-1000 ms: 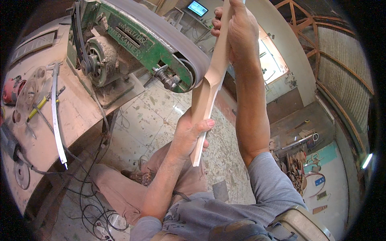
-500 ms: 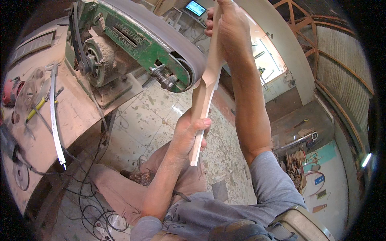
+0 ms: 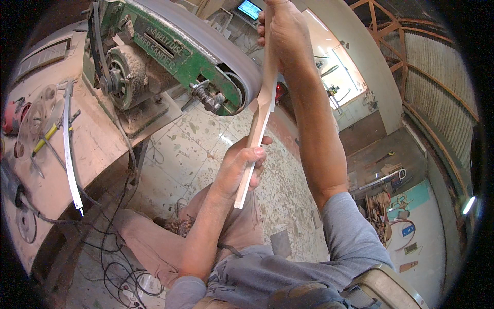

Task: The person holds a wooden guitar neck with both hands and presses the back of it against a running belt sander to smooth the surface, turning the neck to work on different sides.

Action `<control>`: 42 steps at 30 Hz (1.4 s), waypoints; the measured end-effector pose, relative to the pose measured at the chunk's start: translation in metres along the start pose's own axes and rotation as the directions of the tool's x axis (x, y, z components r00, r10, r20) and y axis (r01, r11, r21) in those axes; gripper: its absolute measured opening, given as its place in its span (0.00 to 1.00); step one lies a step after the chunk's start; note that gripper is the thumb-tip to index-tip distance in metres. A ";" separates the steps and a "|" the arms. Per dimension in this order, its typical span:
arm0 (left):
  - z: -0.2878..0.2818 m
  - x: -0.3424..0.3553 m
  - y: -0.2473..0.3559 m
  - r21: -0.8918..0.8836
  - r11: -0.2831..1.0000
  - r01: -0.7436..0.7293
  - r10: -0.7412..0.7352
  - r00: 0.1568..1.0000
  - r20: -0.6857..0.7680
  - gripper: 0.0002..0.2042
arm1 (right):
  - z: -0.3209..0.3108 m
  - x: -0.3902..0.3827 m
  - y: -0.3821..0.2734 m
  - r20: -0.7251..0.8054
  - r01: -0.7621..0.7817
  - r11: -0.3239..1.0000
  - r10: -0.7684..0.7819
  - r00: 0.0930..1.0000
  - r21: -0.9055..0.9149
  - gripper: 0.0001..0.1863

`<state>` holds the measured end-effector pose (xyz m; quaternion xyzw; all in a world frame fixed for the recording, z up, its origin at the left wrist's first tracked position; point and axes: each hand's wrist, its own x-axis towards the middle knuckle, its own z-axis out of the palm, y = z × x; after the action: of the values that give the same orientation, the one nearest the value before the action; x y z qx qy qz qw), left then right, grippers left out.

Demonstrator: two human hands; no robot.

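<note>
I grip a long pale wooden piece with a notched profile and a white edge. My left hand is closed round its lower part, thumb across the front. My right hand is closed on the upper part, its palm partly hiding the wood. The middle of the piece is against, or very close to, the rounded end of the grey abrasive belt on a dusty green belt sander. A motor with a pulley sits below the belt housing.
A dusty workbench at left carries a metal strip, yellow-handled pliers, discs and a red power tool. Black cables coil on the floor. A lit screen is at the back, a cluttered shelf at right.
Both hands and the wooden piece have shifted slightly left along the belt's end. The piece looks turned, its lower part showing narrower. The grip of each hand stays closed.
</note>
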<state>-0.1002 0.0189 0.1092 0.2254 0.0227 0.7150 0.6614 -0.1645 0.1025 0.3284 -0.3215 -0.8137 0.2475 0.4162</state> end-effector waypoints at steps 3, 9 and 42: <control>-0.009 0.002 0.002 0.061 0.998 -0.021 0.019 0.999 0.031 0.34 | -0.002 0.010 0.011 0.009 0.044 0.999 -0.044 0.999 0.006 0.21; -0.024 0.000 0.022 0.335 0.942 -0.028 0.003 0.997 0.074 0.34 | -0.010 0.005 0.003 0.048 0.079 0.997 -0.079 0.996 0.006 0.22; -0.040 0.021 0.051 0.486 0.868 -0.097 -0.008 0.978 0.209 0.26 | -0.048 0.102 0.043 0.222 0.058 0.991 -0.084 0.971 0.120 0.23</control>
<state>-0.1623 0.0432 0.0958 0.4594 0.1314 0.6736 0.5638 -0.1562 0.2122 0.3782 -0.2378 -0.8517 0.3128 0.3467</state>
